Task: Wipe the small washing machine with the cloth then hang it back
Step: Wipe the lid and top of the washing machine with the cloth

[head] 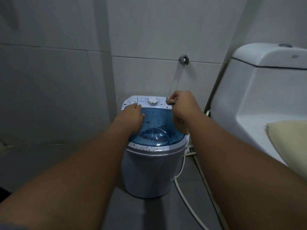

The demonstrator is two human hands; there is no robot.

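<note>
The small washing machine [153, 155] stands on the floor between the tiled wall and the toilet [259, 97]; brown specks dot its white top around the blue lid [154, 128]. The left hand [131, 117], fingers curled, steadies the lid's left edge. The right hand [182, 105] grips the cloth [170, 101] at the back-right corner beside the dial [153, 101]. Best to press flat and sweep speck-laden rims forward.

Dim, cool-toned illumination throughout; no light source is seen in the frame. The left wall [49, 80] is rendered in dull grey, with darker shading toward the lower left corner. Soft highlights are shown on the toilet tank [265, 60] at upper right. Both forearms at the bottom edge are underexposed and slightly blurred. Straight tile lines are bowed near the edges by wide-angle distortion. Fine detail is softened overall.
</note>
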